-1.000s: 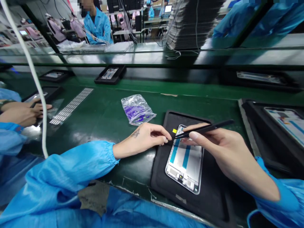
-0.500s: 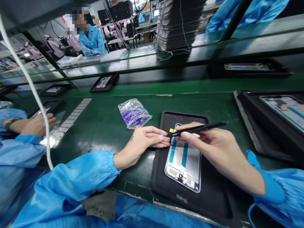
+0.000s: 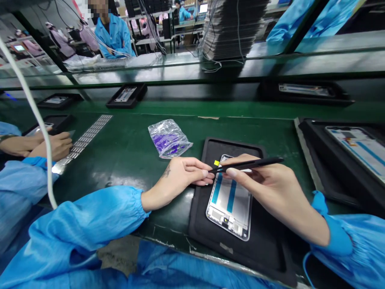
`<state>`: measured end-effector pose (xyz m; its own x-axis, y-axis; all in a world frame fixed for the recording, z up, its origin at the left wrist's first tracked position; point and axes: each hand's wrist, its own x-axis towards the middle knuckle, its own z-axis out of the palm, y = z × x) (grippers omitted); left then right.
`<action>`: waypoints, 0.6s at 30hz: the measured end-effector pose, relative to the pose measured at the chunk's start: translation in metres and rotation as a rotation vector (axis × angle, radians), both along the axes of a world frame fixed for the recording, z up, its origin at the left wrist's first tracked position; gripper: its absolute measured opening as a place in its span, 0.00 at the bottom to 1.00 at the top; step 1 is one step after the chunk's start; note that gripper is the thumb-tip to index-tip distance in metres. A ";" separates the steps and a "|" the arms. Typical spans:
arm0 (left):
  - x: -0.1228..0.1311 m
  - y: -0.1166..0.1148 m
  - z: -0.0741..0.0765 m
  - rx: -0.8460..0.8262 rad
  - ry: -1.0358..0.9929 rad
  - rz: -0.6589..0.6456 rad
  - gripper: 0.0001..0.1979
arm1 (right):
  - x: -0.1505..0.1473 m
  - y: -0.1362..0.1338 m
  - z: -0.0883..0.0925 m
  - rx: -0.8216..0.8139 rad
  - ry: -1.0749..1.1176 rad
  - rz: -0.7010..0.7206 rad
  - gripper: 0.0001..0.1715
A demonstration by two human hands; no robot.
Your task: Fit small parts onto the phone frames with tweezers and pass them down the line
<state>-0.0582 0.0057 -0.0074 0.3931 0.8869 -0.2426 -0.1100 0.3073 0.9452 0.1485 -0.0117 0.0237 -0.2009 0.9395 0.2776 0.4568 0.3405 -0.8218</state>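
Note:
My right hand (image 3: 264, 180) grips black tweezers (image 3: 252, 163), their tips pointing left. Those tips meet the fingertips of my left hand (image 3: 183, 174), whose thumb and fingers are pinched together. Whatever lies between them is too small to make out. Below the tweezers a phone frame (image 3: 240, 202) with blue strips and a silver middle lies in a black foam tray (image 3: 200, 224). My right hand covers part of its upper end. A clear plastic bag with small purple pieces (image 3: 168, 140) rests on the green table beyond my left hand.
More black trays with phone frames stand at the right (image 3: 319, 160) and along the back ledge (image 3: 128, 96). A sheet of labels (image 3: 92, 134) lies near a co-worker's hands (image 3: 57, 144) at the left. A white cable (image 3: 39, 116) hangs in front.
The view has shifted a little, so most things sit slightly further left and higher. Both hands keep the same pose at the tweezer tips. The co-worker's hands have moved slightly.

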 end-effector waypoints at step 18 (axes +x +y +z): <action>-0.012 -0.008 0.017 0.803 0.496 -0.402 0.11 | 0.017 0.012 0.000 -0.374 0.478 -0.136 0.15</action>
